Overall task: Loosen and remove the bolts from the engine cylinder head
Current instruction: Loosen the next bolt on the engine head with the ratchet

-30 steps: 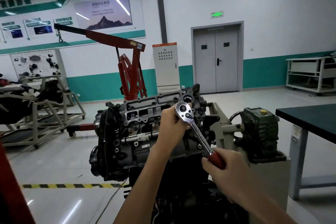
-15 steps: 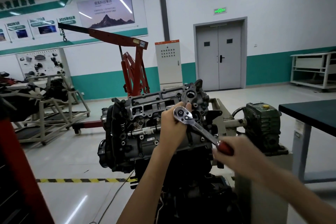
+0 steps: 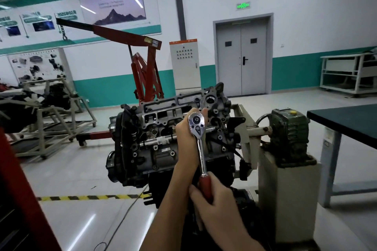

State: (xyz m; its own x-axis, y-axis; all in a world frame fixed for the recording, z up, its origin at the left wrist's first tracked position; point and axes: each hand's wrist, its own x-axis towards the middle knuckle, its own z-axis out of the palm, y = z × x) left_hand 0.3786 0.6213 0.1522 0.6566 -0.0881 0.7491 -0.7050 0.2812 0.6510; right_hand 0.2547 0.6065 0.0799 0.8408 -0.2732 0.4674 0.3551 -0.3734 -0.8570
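Note:
The engine with its grey cylinder head (image 3: pixel 163 112) hangs on a stand at the centre of the view, turned on its side. A chrome ratchet wrench (image 3: pixel 199 144) with a red handle sits with its head against the right part of the cylinder head, its shaft pointing almost straight down. My left hand (image 3: pixel 186 138) wraps around the ratchet's head and hides the bolt beneath it. My right hand (image 3: pixel 216 208) grips the red handle at the bottom. Several small bolts show on the engine's side face.
The stand's green gearbox (image 3: pixel 289 136) sits on a beige pedestal at the right. A dark-topped table (image 3: pixel 346 120) stands further right. A red engine hoist (image 3: pixel 142 63) is behind the engine. A red post (image 3: pixel 22 189) fills the lower left. Hazard tape (image 3: pixel 85 197) crosses the floor.
My right hand has swung the red handle down and to the left, from pointing lower right to nearly vertical. The left hand has stayed on the ratchet's head.

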